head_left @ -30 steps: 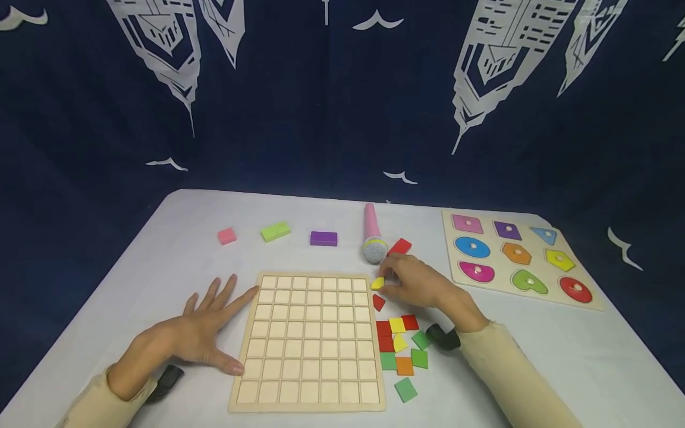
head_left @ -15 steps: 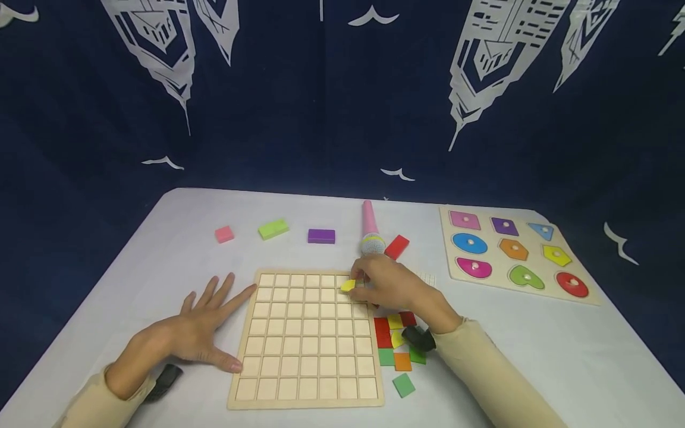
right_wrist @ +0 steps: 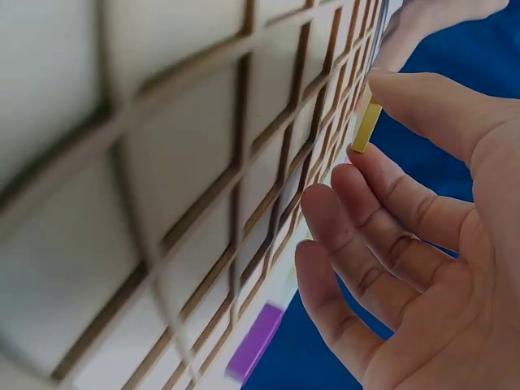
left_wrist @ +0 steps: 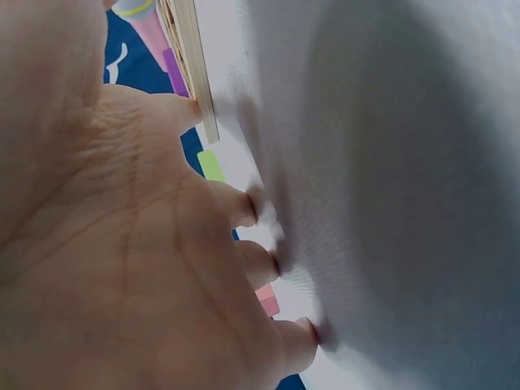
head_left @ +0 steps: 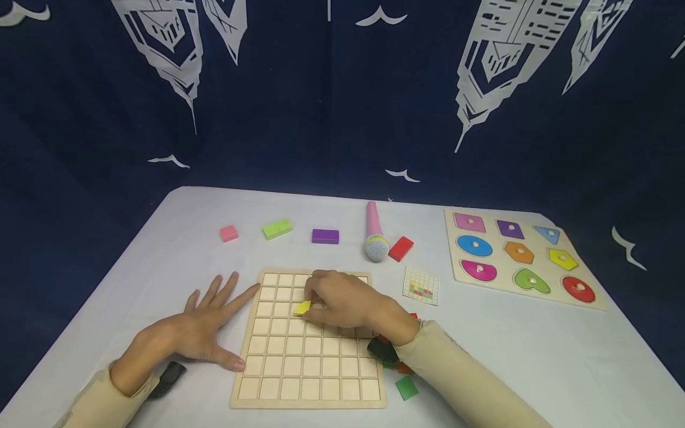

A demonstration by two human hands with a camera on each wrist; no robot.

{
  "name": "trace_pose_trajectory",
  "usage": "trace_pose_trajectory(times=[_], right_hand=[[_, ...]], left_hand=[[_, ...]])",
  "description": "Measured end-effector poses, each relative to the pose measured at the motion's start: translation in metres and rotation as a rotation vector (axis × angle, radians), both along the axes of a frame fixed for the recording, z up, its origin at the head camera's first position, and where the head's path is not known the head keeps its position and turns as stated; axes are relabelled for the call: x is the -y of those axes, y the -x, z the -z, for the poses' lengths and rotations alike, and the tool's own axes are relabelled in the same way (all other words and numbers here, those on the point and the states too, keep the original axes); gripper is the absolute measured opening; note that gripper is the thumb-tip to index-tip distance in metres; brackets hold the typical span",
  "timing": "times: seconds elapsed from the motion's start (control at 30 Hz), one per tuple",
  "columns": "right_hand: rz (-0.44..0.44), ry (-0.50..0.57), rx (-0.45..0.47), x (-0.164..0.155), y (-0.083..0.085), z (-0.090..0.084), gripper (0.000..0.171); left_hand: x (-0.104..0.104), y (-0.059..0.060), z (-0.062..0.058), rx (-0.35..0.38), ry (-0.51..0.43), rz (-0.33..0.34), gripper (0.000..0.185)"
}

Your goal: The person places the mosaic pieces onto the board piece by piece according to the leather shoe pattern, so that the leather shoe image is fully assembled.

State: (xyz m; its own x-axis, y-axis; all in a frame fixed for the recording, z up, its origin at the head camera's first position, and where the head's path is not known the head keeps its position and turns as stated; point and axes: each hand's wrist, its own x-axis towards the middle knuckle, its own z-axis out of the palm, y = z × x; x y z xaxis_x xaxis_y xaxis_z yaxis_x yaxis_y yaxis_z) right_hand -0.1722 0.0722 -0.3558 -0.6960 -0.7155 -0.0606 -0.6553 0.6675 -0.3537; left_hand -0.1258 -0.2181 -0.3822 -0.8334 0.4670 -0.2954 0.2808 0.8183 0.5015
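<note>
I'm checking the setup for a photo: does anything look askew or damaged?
No damage shows. A green tile lies askew beside the grid board, turned against its edge; the red block sits slanted by the microphone.

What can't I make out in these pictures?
Head view: the number of loose tiles; the right sleeve hides some.
Head view: pattern on the small card; too small.
Head view: full outline of the yellow tile; the right hand covers part.
Left wrist view: rest of the board; cut off by top edge.
</note>
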Motion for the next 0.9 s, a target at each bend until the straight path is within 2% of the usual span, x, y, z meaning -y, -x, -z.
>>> trace_pose_trajectory(times=[0.43, 0.63, 0.9], right_hand=[[-0.09, -0.085, -0.014, 0.036, -0.01, 0.007, 0.022], [-0.081, -0.078, -0.019, 0.04, -0.01, 0.009, 0.024], [-0.126, -0.059, -0.004, 0.044, -0.014, 0.008, 0.02]], left_hand=[[0.0, 0.0, -0.002, -0.001, 0.004, 0.002, 0.134], [-0.001, 0.0, -0.002, -0.009, 0.015, -0.001, 0.134], [-0.002, -0.001, -0.001, -0.013, 0.018, -0.006, 0.135]])
